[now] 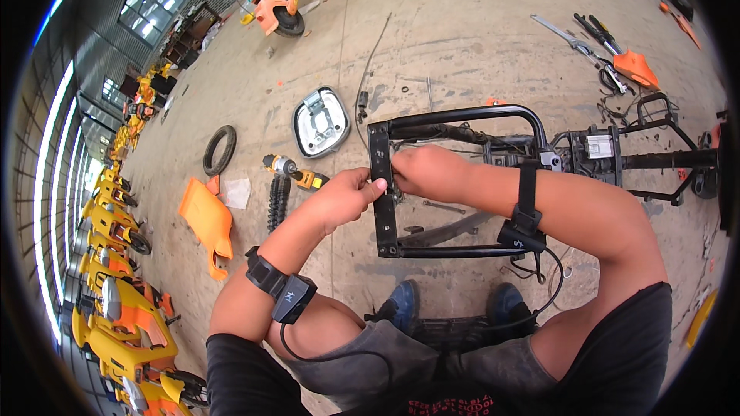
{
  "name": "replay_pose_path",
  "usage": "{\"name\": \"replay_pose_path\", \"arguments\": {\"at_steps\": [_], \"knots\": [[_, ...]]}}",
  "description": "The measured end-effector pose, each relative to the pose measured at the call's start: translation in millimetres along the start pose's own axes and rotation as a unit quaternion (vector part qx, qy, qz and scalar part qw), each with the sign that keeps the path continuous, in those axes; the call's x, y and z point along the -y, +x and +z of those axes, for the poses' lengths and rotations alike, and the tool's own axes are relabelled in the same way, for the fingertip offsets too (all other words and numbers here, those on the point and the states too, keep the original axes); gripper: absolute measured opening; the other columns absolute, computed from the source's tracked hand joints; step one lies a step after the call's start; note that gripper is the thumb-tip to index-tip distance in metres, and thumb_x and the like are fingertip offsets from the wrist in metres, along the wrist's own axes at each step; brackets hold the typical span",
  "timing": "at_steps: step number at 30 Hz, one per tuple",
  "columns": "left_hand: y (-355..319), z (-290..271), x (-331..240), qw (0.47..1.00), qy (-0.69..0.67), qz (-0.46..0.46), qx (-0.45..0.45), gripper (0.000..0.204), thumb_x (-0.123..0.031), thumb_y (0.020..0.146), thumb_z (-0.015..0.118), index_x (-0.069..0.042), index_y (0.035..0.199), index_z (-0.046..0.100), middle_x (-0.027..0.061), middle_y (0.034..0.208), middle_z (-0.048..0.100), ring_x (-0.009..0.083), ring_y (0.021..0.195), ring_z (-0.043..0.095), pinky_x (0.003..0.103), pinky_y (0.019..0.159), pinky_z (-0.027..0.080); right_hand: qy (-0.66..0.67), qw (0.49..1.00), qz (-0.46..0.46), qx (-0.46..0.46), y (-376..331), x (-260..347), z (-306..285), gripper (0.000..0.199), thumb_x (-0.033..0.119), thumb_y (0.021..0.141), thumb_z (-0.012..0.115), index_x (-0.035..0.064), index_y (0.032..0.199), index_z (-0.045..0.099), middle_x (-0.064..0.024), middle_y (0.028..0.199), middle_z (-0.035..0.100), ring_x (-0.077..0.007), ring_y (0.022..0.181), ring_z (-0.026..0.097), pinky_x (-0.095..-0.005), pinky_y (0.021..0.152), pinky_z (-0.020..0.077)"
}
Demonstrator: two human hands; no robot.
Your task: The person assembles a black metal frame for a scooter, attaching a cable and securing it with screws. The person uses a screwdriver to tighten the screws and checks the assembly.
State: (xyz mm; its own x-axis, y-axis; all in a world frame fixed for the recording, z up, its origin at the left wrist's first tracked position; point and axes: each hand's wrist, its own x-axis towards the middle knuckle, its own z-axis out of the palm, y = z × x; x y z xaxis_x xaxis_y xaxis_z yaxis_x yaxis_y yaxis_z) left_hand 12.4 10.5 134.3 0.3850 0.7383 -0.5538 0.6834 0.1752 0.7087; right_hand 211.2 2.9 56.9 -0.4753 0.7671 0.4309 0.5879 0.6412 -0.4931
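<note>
1. Frame, black and tubular, stands over the concrete floor in front of the person, stretching off to their right; a flat bar closes its left end.
2. Orange panel, lying on the floor out left.
3. Grey shell, hollow side up, beyond the drill.
4. Tyre, flat, between panel and shell.
5. Hands: left curled, thumb tip against the bar; right curled just inside it, fingertips hidden. I can't tell whether either pinches anything.
</note>
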Motion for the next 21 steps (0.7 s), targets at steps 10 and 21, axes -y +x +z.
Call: {"name": "replay_pose_path", "arguments": {"at_steps": [10, 21], "knots": [[2, -2, 5, 1.000, 0.015, 0.018, -0.003, 0.028, -0.029, 0.099, 0.058, -0.001, 0.098, 0.058, -0.0039, 0.069, 0.045, 0.0052, 0.056, 0.035, 0.024, 0.048, 0.030, 0.352, 0.894, 0.265, 0.084, 8, 0, -6, 0.015, 0.012, 0.078, 0.069, -0.0025, 0.077, 0.064, -0.0101, 0.064, 0.065, -0.0144, 0.056, 0.066, -0.0302, 0.053, 0.0513], [2, 1, 3, 0.998, -0.068, -0.013, 0.011, 0.026, -0.029, 0.099, 0.058, -0.004, 0.097, 0.057, -0.0049, 0.069, 0.042, 0.0055, 0.057, 0.034, 0.023, 0.049, 0.030, 0.023, 0.999, 0.022, -0.014, 2, 4, 4, 0.017, 0.015, 0.079, 0.064, -0.0002, 0.079, 0.056, -0.0187, 0.075, 0.066, -0.0373, 0.072, 0.066, -0.0448, 0.065, 0.0530]]}}
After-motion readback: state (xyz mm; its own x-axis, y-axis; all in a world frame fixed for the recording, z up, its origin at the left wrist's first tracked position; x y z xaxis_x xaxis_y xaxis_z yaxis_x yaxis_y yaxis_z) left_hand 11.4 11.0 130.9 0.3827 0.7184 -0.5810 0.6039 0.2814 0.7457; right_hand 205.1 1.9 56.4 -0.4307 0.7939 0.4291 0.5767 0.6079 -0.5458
